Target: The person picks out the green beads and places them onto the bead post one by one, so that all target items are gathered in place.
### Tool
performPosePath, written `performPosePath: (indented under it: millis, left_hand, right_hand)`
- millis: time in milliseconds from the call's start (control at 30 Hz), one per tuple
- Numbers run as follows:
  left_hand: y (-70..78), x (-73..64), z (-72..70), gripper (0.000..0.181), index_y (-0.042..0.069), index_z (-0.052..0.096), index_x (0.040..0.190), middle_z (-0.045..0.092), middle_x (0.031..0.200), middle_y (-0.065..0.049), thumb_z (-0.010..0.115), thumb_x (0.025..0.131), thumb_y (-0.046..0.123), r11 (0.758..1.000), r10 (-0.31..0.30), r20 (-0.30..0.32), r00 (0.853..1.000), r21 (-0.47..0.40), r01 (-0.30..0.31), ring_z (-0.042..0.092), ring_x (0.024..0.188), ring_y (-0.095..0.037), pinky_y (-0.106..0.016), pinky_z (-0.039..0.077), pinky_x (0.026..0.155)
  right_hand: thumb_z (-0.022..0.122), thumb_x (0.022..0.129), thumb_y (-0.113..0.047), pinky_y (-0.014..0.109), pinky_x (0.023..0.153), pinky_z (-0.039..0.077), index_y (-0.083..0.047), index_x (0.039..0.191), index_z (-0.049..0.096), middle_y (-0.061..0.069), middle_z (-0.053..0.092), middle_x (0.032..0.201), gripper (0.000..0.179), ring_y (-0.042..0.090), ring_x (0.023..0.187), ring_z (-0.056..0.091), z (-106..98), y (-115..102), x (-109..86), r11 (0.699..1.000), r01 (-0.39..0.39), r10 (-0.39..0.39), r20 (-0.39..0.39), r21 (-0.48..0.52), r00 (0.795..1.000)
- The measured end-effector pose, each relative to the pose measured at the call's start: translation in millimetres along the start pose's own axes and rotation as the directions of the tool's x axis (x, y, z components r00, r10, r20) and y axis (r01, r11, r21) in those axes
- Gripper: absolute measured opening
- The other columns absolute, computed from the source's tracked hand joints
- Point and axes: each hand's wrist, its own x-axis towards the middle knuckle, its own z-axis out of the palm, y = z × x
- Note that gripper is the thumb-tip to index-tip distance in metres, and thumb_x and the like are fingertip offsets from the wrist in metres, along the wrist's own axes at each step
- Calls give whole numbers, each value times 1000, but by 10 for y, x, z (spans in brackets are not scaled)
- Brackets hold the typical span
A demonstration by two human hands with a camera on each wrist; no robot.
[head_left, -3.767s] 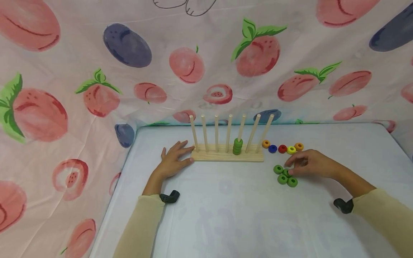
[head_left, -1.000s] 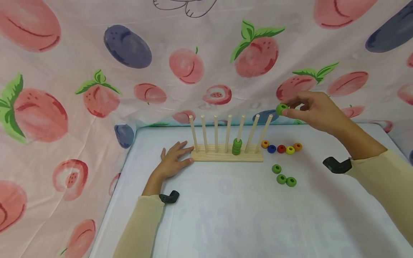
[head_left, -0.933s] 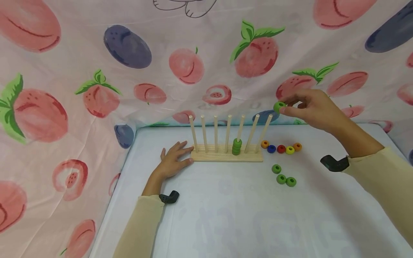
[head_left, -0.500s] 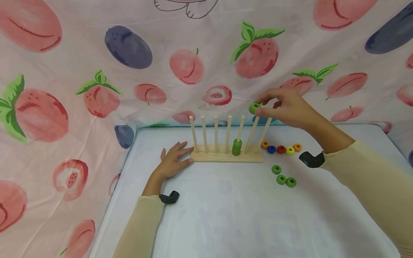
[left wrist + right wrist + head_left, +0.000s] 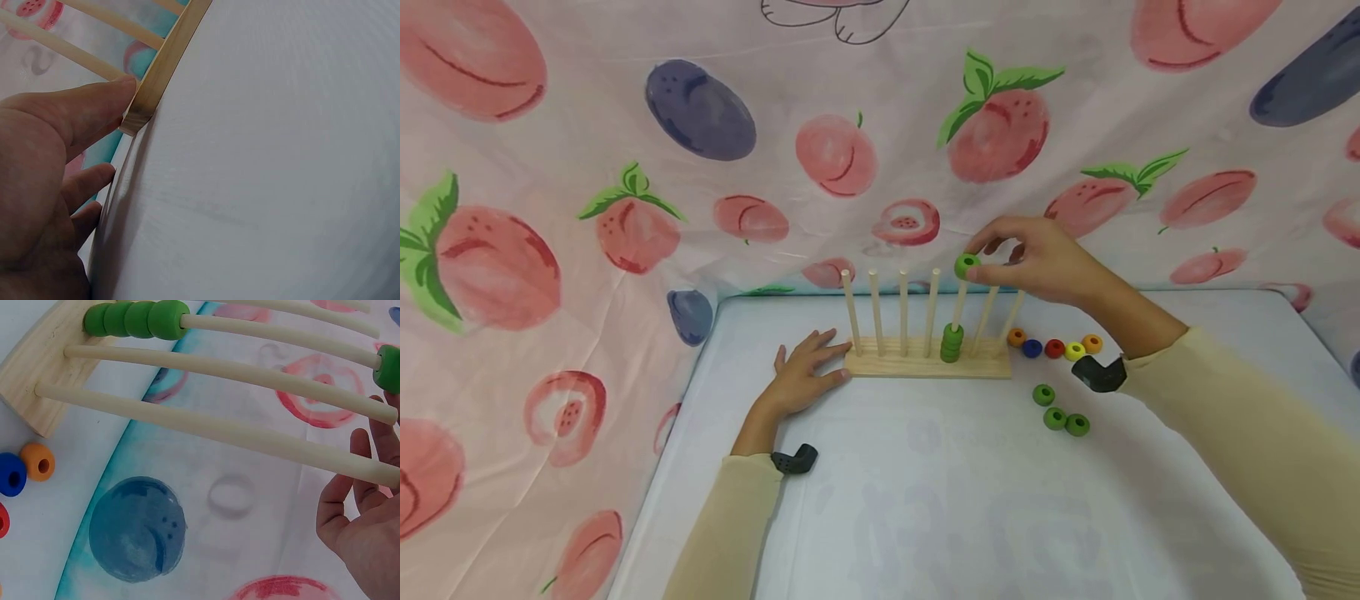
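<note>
A green bead (image 5: 967, 266) is pinched between the thumb and fingers of my right hand (image 5: 1037, 260), right at the top of a peg on the wooden peg stand (image 5: 895, 364). Lower on that same peg sits a stack of several green beads (image 5: 951, 343). The right wrist view shows the held bead (image 5: 389, 369) at the peg's end, with the stacked beads (image 5: 137, 320) down by the base. My left hand (image 5: 805, 372) lies with fingers spread at the stand's left end; its thumb (image 5: 103, 103) touches the base (image 5: 156, 75) in the left wrist view.
Three loose green beads (image 5: 1055, 418) lie on the white table (image 5: 925, 500) in front of the right arm. Behind them is a row of orange, blue, red (image 5: 1054, 348) and yellow beads. A fruit-patterned cloth (image 5: 850, 83) rises behind the table.
My right hand picked a green bead from the group on the table, lifted it and carried it left to the peg holding the green stack. The left hand has stayed put.
</note>
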Motion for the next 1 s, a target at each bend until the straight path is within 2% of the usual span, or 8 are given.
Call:
performPosePath:
  millis: [233,1000]
  left_hand:
    - [1,-7,4,55,28,56,148,32,168,-2,68,97,43,1000,1,1,1000,-12,-1,13,160,-31,-67,-15,120]
    - [-3,-4,-1,56,29,55,149,31,168,-1,67,97,45,1000,-5,0,1000,-2,5,12,160,-29,-66,-15,119]
  right_hand:
    - [80,89,-31,41,91,46,-17,112,73,-1,68,113,27,18,112,54,25,8,4,1000,-17,17,21,-9,1000]
    - [80,89,-33,41,91,46,-18,114,73,0,68,115,30,19,113,54,9,27,2,1000,-19,19,29,-9,999]
